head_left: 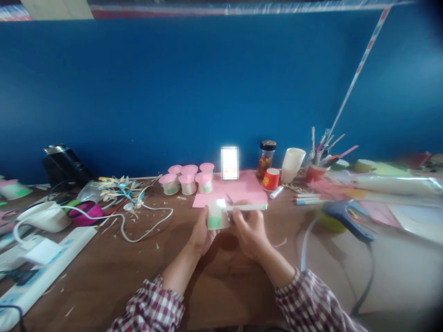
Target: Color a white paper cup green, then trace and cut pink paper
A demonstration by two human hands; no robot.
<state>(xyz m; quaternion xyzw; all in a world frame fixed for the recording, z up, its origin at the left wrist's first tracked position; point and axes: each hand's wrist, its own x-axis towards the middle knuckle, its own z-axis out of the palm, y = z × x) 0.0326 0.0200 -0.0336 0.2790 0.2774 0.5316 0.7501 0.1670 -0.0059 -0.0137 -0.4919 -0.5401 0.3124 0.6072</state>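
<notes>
My left hand (pixel 203 235) is closed around a small white paper cup (pixel 217 216) with a patch of green near its lower edge. In my right hand (pixel 252 230) is a marker pen (pixel 251 207), a white barrel with a green end pointing right. The marker's other end is beside the cup's right side; whether it touches cannot be made out. Behind the hands lies a sheet of pink paper (pixel 238 186), with scissors (pixel 230 200) partly visible on it. Several similar cups with pink round tops (pixel 188 184) stand grouped to the left of the sheet.
A red paper cup (pixel 270 180), a dark-lidded jar (pixel 265 159) and a white cup (pixel 292 165) stand at the back. Right are several markers (pixel 308 198) and a blue glue gun (pixel 349 219). Left are a white cable (pixel 145 240), a power strip (pixel 51 272) and a pink tape roll (pixel 86 213).
</notes>
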